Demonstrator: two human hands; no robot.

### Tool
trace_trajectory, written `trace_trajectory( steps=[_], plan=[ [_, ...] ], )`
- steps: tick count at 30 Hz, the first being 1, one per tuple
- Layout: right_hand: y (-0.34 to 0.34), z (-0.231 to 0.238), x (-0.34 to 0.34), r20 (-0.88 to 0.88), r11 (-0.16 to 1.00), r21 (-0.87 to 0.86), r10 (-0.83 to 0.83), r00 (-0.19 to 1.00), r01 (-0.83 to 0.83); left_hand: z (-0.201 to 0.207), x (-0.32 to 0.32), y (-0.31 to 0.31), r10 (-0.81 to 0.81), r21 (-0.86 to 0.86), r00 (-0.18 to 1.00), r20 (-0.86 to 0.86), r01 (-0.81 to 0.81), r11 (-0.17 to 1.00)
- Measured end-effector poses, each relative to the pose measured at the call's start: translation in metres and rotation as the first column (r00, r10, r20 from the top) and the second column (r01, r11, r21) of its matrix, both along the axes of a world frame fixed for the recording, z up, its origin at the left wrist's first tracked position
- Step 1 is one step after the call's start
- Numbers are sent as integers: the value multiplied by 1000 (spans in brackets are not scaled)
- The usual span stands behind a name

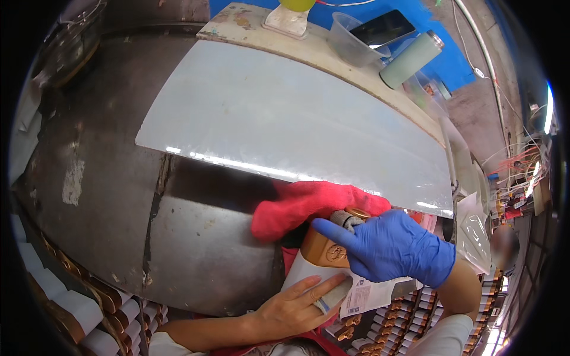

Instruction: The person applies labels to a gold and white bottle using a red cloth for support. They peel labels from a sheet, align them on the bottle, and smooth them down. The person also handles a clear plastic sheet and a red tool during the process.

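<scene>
A white container with a bronze-coloured shoulder [329, 252] leans tilted close to my body. Bare, my left hand [300, 305] is wrapped along its white side and holds it, with a bit of greyish cloth by the fingertips. My right hand [395, 246], in a blue glove, is over the container's top end. Its index finger points left, and the other fingers close on a small grey cloth [344, 219] against the bronze part. Just beyond lies a bunched red cloth [320, 204]. My right hand hides part of the container's top.
A pale panel [285, 113] covers much of the dark metal table [208, 255]. A green flask [412, 59], a clear tub [350, 44] and a phone [383, 29] sit at the back. Rows of similar white-and-bronze containers [77, 308] stand below on both sides. A plastic bag [472, 231] hangs right.
</scene>
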State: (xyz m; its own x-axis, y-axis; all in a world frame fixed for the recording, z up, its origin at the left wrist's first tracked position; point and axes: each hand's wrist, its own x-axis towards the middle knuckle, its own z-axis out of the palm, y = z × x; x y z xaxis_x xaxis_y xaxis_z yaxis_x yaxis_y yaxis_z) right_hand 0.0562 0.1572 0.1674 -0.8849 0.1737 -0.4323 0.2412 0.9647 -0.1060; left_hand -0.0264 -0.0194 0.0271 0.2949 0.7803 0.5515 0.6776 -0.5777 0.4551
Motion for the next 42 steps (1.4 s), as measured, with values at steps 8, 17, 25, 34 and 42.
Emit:
trace_trajectory(
  steps=[8, 17, 25, 34, 42],
  plan=[
    [-24, -5, 38, -226, 987, -11, -159, 961, 161, 1, 2, 1, 54, 11, 997, -47, -53, 999],
    [-27, -15, 18, -111, 983, 100, -140, 984, 151, 19, 4, 3, 119, 89, 984, -135, -108, 990],
    [-46, -39, 81, -353, 925, -26, -363, 862, 379, 17, 10, -1, 155, 55, 978, -138, -148, 987],
    [-1, -43, 88, -298, 636, -709, -661, 688, 305, 7, 21, -5, 191, 99, 958, -215, -173, 980],
    [-15, -18, 166, -216, 372, -852, -890, 401, 368, 11, 33, -7, 229, -7, 961, -153, -232, 973]
  ],
)
